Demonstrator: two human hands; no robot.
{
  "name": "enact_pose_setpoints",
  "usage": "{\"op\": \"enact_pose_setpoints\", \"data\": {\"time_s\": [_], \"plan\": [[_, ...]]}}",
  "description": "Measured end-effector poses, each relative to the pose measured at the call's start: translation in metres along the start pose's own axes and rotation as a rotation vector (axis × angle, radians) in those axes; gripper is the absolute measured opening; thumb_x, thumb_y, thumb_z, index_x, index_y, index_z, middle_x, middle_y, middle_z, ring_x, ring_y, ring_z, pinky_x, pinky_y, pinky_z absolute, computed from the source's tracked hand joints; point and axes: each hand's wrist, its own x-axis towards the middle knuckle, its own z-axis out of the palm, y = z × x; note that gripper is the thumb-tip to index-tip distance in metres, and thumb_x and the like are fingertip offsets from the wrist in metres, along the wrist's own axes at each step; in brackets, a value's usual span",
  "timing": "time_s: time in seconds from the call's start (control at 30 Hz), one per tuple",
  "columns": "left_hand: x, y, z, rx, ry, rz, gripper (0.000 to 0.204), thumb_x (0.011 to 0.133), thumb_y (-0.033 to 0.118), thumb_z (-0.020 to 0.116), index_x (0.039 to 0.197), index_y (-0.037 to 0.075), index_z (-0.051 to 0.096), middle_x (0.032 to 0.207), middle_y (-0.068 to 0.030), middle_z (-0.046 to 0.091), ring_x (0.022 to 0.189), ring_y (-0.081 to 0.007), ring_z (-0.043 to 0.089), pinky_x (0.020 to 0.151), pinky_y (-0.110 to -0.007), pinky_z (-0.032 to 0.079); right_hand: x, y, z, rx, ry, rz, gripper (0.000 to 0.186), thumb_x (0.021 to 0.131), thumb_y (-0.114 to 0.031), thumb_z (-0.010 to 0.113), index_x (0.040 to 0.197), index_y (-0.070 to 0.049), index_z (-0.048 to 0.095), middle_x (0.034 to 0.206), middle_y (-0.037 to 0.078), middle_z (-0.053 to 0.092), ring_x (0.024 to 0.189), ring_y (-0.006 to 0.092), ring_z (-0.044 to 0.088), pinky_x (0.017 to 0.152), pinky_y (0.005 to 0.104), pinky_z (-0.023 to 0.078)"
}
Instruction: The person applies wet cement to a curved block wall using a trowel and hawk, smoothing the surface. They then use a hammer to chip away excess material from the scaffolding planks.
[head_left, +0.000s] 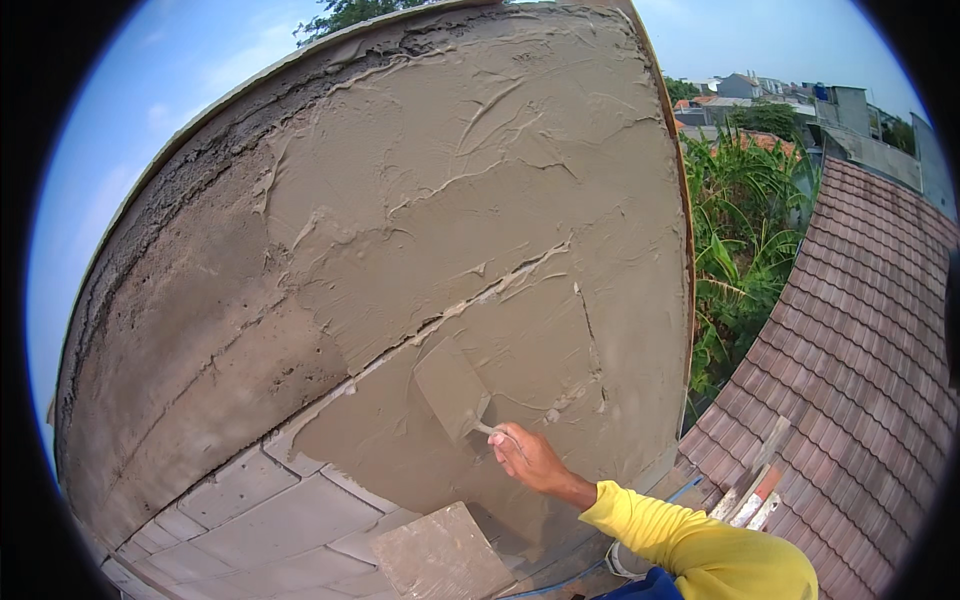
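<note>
My right hand [527, 458], in a yellow sleeve, is shut on the handle of a plastering trowel [452, 388]. The trowel's grey blade lies flat against the wet cement render on the wall [440, 200], low and near the middle. A square mortar board [440, 555] smeared with cement shows at the bottom edge, below the trowel. I cannot see what holds the board. My left hand is not in view.
Bare grey blocks [250, 505] show at the wall's lower left, where no render covers them. A wooden strip [682, 180] runs along the wall's right edge. Beyond it are banana plants [740, 260], a brown tiled roof [860, 370] and distant houses.
</note>
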Motion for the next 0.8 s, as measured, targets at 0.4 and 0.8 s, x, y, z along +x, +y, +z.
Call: {"op": "enact_pose_setpoints", "data": {"time_s": [0.4,0.8], "plan": [[0.05,-0.032,-0.052,-0.05,-0.199,-0.009,0.025,0.101,0.026,0.075,0.104,0.003,0.067,0.071,-0.0048,0.065,0.056,-0.0142,0.058,0.047,-0.032,0.046,-0.038,0.053,0.038,-0.477,-0.105,0.196,0.045,0.114,-0.043,0.049,0.127,-0.001,0.057,0.103,0.025,0.073,0.099,0.0516,0.069,0.084,0.0595,0.053],[-0.006,-0.025,-0.034,-0.004,-0.218,-0.387,0.019,0.091,0.003,0.069,0.105,0.004,0.058,0.079,-0.0067,0.06,0.058,-0.0164,0.059,0.049,-0.032,0.05,-0.384,0.212,-0.103,-0.805,-0.312,1.352,0.051,0.104,-0.041,0.052,0.129,0.001,0.066,0.127,0.029,0.072,0.12,0.0461,0.07,0.106,0.0579,0.054]]}}
